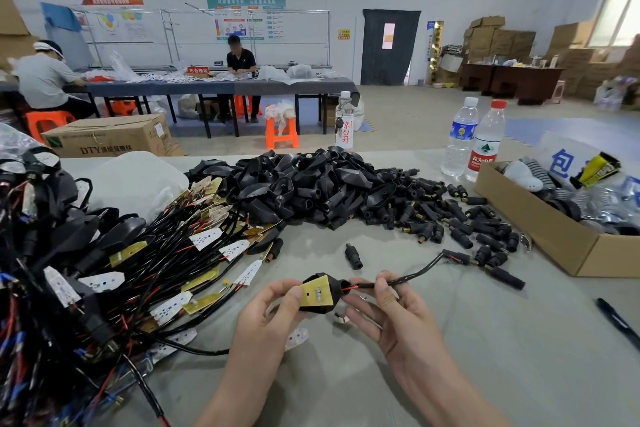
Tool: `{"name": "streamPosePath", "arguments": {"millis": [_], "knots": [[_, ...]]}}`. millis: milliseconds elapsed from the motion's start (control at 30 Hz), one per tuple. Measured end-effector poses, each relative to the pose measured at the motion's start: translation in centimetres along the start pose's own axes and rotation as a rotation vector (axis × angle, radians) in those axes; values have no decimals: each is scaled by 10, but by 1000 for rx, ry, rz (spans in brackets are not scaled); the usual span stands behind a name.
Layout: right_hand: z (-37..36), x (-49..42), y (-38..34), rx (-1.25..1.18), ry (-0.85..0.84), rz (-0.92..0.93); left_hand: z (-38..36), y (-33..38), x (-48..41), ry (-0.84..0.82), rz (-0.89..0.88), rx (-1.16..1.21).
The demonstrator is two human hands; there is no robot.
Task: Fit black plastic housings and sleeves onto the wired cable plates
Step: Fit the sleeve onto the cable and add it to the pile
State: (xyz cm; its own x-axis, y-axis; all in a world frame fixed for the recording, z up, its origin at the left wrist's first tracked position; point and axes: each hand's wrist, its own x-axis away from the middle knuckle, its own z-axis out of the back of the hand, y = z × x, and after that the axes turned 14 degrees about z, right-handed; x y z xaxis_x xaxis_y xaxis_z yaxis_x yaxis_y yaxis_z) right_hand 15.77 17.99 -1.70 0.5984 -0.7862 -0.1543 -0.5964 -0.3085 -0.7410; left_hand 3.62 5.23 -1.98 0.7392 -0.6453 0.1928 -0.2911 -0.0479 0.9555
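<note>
- Head view: the left hand (pixel 273 308) pinches the small black plastic housing (pixel 329 302), with its flat gold plate (pixel 314 293), above the grey table (pixel 485 340).
- The right hand (pixel 391 305) pinches the thin black cable (pixel 415 276) beside it.
- The housing looks light and stiff; the cable bends, so grip close.

glossy black plastic housing (pixel 329 291), brassy metal plate (pixel 315 293)

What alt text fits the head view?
Over a grey table, the left hand grips a black housing with a gold plate at its open face, while the right hand pinches the cable coming out of it. A heap of wired plates lies left, a pile of housings behind.
</note>
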Motion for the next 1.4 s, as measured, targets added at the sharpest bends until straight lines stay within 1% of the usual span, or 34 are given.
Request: {"name": "streamPosePath", "arguments": {"millis": [133,267,433,533,633,767,900,1267,1400], "knots": [[0,0,-2,6,-1,3,1,-2,-2,-13,59,100],[2,-2,-3,57,11,18,1,-4,-6,-17,63,60],[5,-2,-2,131,11,31,1,-5,-7,34,51,35],[6,-2,-3,185,26,33,2,-6,-7,49,32,40],[5,-1,-6,245,3,40,1,-7,-7,66,13,15],[3,0,-6,274,-1,45,1,-5,-3,90,-28,-7],[4,-1,-9,278,6,52,1,-3,-2,56,-80,-31],[2,1,-14,321,-31,64,0,-1,1,84,-74,-56],[2,2,-12,337,-43,39,0,1,2,29,-76,-74]]}}
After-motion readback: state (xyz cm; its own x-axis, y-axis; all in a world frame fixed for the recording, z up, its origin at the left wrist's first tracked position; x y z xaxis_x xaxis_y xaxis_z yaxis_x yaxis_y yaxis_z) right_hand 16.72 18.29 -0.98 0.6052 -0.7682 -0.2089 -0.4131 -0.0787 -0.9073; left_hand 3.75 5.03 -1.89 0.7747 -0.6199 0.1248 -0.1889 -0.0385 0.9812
